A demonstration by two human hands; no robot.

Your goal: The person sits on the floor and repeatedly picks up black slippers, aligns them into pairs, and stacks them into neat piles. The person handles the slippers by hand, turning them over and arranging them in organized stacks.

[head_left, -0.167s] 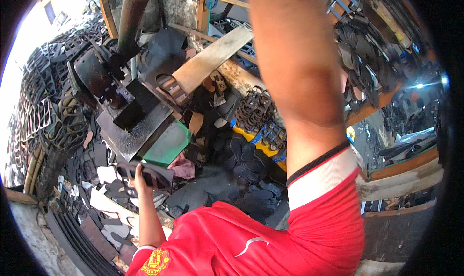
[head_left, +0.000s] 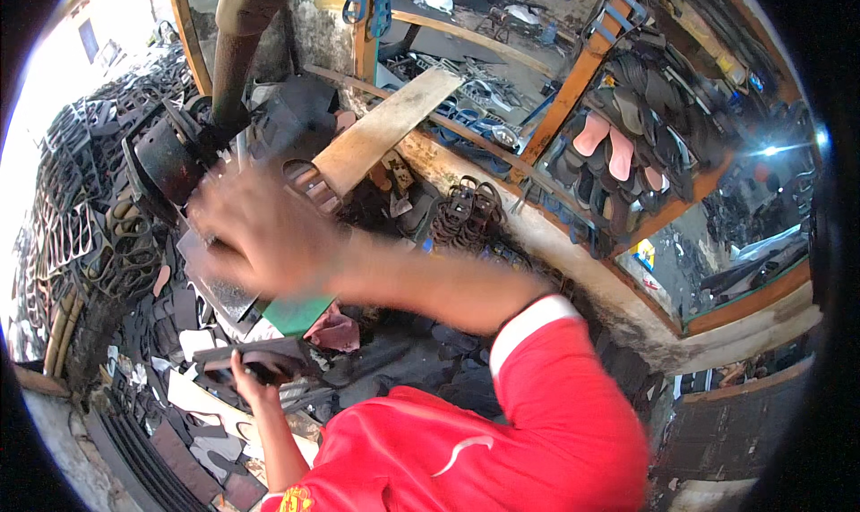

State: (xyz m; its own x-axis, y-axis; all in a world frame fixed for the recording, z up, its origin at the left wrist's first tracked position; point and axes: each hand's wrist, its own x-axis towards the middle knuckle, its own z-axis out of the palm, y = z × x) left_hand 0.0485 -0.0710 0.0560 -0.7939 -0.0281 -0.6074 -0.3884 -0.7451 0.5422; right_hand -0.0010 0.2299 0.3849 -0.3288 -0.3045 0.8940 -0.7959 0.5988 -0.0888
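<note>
My left hand (head_left: 255,387) is closed on a dark flat piece with openings (head_left: 273,361), its thumb lying over the near edge. The exact kind of that piece cannot be made out. My right hand (head_left: 264,230) is smeared by motion in front of the black metal machine (head_left: 170,149), and its fingers do not show clearly. It hides part of the machine's base and metal plate (head_left: 228,297). Just below my right wrist is a green board (head_left: 296,317). A pink cloth (head_left: 333,328) lies beside the board, near the held piece.
A heap of dark sandals and cut-outs (head_left: 90,172) lies at the left. A wooden plank (head_left: 390,127) slants behind the machine. Brown strapped sandals (head_left: 470,212) are stacked at the middle. Soles (head_left: 618,145) crowd a wooden-framed ledge at the right. Dark scraps (head_left: 193,422) cover the lower left.
My right arm has swung from raised high on the right down and left, to in front of the machine. The left hand still holds the dark piece, slightly lower.
</note>
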